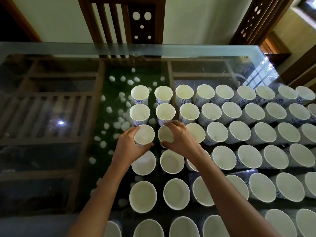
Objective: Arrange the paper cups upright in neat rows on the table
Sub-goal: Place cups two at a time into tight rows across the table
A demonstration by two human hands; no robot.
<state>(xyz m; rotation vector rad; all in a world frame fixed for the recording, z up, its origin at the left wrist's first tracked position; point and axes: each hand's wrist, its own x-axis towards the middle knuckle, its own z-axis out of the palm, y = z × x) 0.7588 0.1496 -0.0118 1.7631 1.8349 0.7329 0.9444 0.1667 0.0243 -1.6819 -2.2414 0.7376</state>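
The glass bench (51,108) is the largest thing before you, and it is smooth, so a light cup can slide on it if you push instead of lift. Its bare part lies at 9 o'clock.

The paper cups (239,134) stand upright in rows from the middle out to 3 o'clock and down to 6 o'clock. They are very close together, and many nearly touch. This is the main danger, I think: one bump can pass along a row and spoil several lines.

Your forearms (102,194) reach over the nearer rows at 6 o'clock, so a low wrist or elbow can knock those cups over.

Your left hand (128,147) has its fingers curled round the left cup (145,135), at the 9 o'clock end of the third row from the far side. Your right hand (181,139) pinches the right cup (165,135), just beside it at 3 o'clock, with the thumb on the near wall and the fingers over the far rim.

A hard squeeze can bend the thin paper rim. If you shift both cups at once, they can strike each other or the row at 12 o'clock.
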